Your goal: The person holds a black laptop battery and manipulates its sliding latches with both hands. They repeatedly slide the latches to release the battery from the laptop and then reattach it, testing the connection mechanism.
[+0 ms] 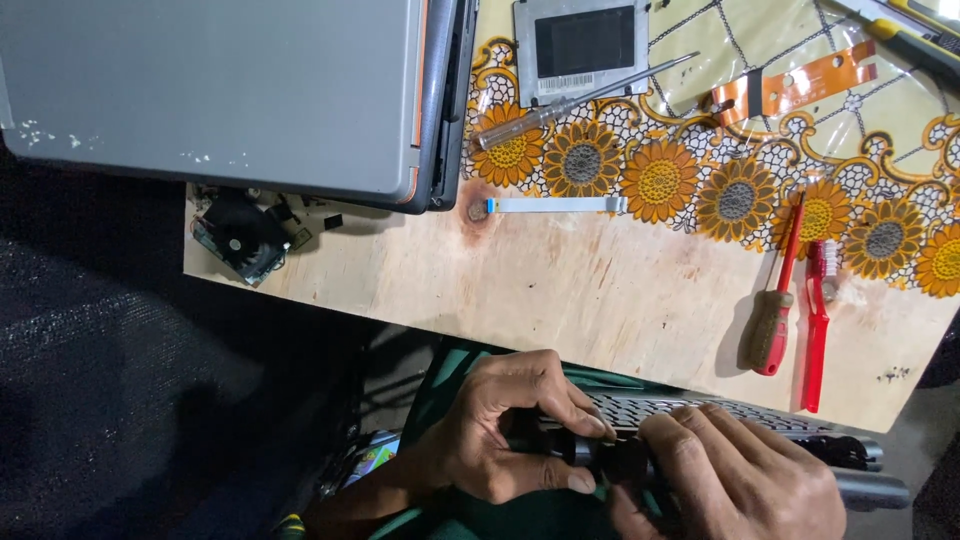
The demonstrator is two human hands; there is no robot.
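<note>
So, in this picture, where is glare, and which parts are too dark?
Head view: glare streaks the clear plastic over the sunflower cloth; the floor at left is nearly black; the left hand and right hand are lit, but the dark part they grip shows little detail.

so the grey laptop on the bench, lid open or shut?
Shut. The grey laptop lies flat on the wooden bench, lid down against its base, edges stacked, no screen or keys showing.

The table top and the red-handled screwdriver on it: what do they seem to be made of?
The table top looks like bare plywood: pale, visible grain, a dark burn-like spot. The red-handled screwdriver seems to have a plastic handle, glossy red with a brownish grip, probably rubbery, and a red shaft, probably coated metal.
</note>
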